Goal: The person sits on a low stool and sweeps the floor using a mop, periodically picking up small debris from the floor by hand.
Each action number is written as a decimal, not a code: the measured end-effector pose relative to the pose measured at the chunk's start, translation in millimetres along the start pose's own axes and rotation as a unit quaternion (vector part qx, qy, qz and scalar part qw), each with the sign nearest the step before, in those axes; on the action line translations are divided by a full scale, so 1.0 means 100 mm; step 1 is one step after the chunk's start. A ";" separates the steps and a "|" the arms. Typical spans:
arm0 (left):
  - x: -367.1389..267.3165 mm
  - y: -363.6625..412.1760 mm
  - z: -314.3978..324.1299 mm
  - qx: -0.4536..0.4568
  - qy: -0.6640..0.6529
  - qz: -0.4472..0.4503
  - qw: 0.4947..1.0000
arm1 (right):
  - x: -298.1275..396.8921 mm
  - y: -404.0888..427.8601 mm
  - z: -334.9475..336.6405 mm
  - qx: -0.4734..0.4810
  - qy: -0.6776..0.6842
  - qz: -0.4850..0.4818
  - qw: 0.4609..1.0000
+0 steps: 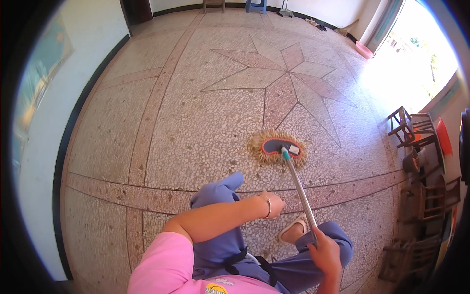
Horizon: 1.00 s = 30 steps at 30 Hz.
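Observation:
A dust mop with a shaggy tan fringe (259, 156) and a dark pad edged in red rests on the speckled terrazzo floor (205, 139). Its metal handle (302, 193) slants down to my right hand (324, 250), whose fingers wrap around it beside my right knee. A teal joint (285, 153) links handle and pad. My left hand (272, 205), with a bracelet at the wrist, hangs over the floor to the left of the handle and apart from it. Its fingers are curled, and no object shows in them.
Wooden chairs (427, 202) and stools line the right wall. A bright doorway (407, 70) opens at the upper right, with a pink basin (363, 50) beside it. Along the far wall are a blue stool (256, 6), a dustpan (285, 13), shoes (320, 27) and a broom (346, 29).

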<state>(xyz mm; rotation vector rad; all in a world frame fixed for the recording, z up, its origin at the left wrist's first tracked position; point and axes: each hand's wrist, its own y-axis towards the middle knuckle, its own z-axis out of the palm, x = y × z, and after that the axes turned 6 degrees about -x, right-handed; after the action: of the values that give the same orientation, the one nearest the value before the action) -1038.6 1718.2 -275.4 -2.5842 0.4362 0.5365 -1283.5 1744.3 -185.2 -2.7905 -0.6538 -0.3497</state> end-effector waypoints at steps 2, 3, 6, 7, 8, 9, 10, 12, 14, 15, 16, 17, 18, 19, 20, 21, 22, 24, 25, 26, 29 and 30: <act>-0.06 -0.07 0.10 0.005 -0.003 0.003 1.000 | 0.03 -0.29 -0.38 0.019 0.021 0.016 0.999; -0.08 -0.12 0.15 0.011 -0.003 0.004 1.000 | 0.04 -0.36 -0.44 0.024 0.025 0.012 0.999; -0.15 -0.24 0.21 0.001 -0.023 0.000 1.000 | 0.14 -0.36 -0.55 -0.022 0.068 -0.009 0.997; -0.18 -0.26 0.24 -0.009 -0.031 -0.004 0.999 | 0.12 -0.30 -0.53 -0.019 0.068 -0.015 0.997; -0.20 -0.27 0.27 -0.011 -0.033 -0.012 0.999 | 0.08 -0.22 -0.47 -0.022 0.044 -0.029 0.998; -0.23 -0.28 0.31 -0.019 -0.035 -0.009 0.999 | 0.07 -0.14 -0.40 -0.024 0.020 -0.044 0.999; -0.26 -0.27 0.31 -0.027 -0.034 -0.004 0.999 | 0.13 -0.05 -0.32 -0.051 0.014 -0.067 0.996; -0.30 -0.32 0.28 -0.023 -0.035 -0.017 0.999 | 0.14 0.21 -0.04 -0.049 -0.019 -0.084 0.995; -0.29 -0.28 0.38 -0.003 -0.036 -0.044 0.998 | 0.21 0.55 0.28 -0.049 -0.023 -0.104 0.993; -0.27 -0.24 0.41 -0.006 -0.035 -0.051 0.998 | 0.22 0.74 0.46 -0.046 -0.021 -0.098 0.994; -0.26 -0.21 0.41 -0.003 -0.030 -0.072 0.997 | 0.20 0.92 0.65 -0.044 -0.020 -0.090 0.995; -0.25 -0.17 0.40 -0.001 -0.025 -0.092 0.995 | 0.18 1.07 0.84 -0.051 -0.016 -0.076 0.996; -0.24 -0.12 0.40 -0.003 -0.024 -0.111 0.994 | 0.15 1.20 1.00 -0.061 -0.014 -0.059 0.996; -0.21 -0.10 0.43 -0.007 -0.020 -0.114 0.993 | 0.10 1.28 1.19 -0.066 -0.012 -0.064 0.996; -0.20 -0.06 0.47 -0.025 -0.026 -0.123 0.992 | 0.01 1.31 1.37 -0.082 -0.010 -0.060 0.995; -0.19 -0.11 0.51 -0.040 -0.037 -0.140 0.989 | 0.10 1.26 1.40 -0.091 -0.004 -0.061 0.994; -0.20 -0.13 0.53 -0.033 -0.044 -0.145 0.988 | 0.14 1.20 1.40 -0.050 -0.006 -0.031 0.998; -0.20 -0.14 0.68 -0.036 -0.043 -0.158 0.986 | 0.16 0.97 1.38 -0.042 0.001 -0.046 0.998; -0.23 -0.16 0.70 -0.036 -0.041 -0.164 0.985 | 0.13 0.82 1.34 -0.035 0.006 -0.054 0.998; -0.25 -0.17 0.73 -0.038 -0.045 -0.167 0.984 | 0.08 0.64 1.29 -0.041 0.009 -0.071 0.997; -0.40 -0.32 0.67 -0.024 -0.014 -0.124 0.992 | 0.02 0.00 0.80 -0.036 0.009 -0.101 0.994; -0.42 -0.37 0.72 -0.037 -0.023 -0.124 0.991 | -0.03 -0.19 0.60 -0.009 0.009 -0.103 0.995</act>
<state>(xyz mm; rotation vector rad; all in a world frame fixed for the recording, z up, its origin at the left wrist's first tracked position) -1081.8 1793.6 -302.0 -2.6406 0.0791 0.5308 -1284.3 1777.2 -238.6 -2.7389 -0.9422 -0.4208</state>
